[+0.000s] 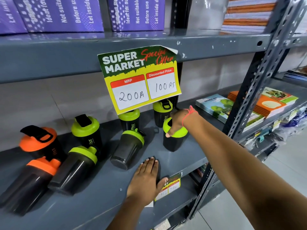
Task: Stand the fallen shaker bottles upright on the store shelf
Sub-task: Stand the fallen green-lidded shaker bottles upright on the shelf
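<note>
Several dark shaker bottles stand or lie on the grey shelf. My right hand grips the green lid of an upright shaker at the right. My left hand rests flat and open on the shelf's front edge, holding nothing. Just beyond its fingertips a green-lidded shaker lies on its side. Two more lie fallen at the left, one green-lidded, one orange-lidded. Upright behind them are an orange-lidded shaker and green-lidded ones.
A yellow and green price sign hangs from the upper shelf over the back bottles. Purple boxes fill the upper shelf. Stacked books lie at the right past a perforated steel upright. A small price tag sticks to the shelf's front lip.
</note>
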